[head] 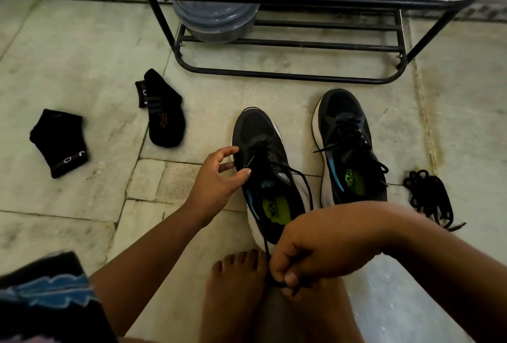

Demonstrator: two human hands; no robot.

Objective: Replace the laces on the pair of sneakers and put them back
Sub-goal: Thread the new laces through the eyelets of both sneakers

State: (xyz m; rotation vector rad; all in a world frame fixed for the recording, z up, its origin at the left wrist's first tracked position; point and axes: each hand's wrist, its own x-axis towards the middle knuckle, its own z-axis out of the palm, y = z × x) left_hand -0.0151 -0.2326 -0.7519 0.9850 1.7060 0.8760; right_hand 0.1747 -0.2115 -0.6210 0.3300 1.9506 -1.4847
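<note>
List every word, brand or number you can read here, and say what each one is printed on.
"XAIR" on the tongue of the left sneaker, seen upside down.
"AIR", partly cut off, on the green insole of the right sneaker.
"SPO", in red, partly readable, on the nearer sock.
"JO", with more letters too blurred to read, on the far left sock.
A logo on the left sneaker's green insole cannot be read.

Two black ankle socks on pale stone tile floor (82, 49), one folded at left (59, 142), one with red lettering left of centre (162, 112); black metal tube shoe rack (288, 40) top centre, grey lidded round plastic container (216, 2) on its lower shelf; bare foot (236, 287) bottom centre
</note>
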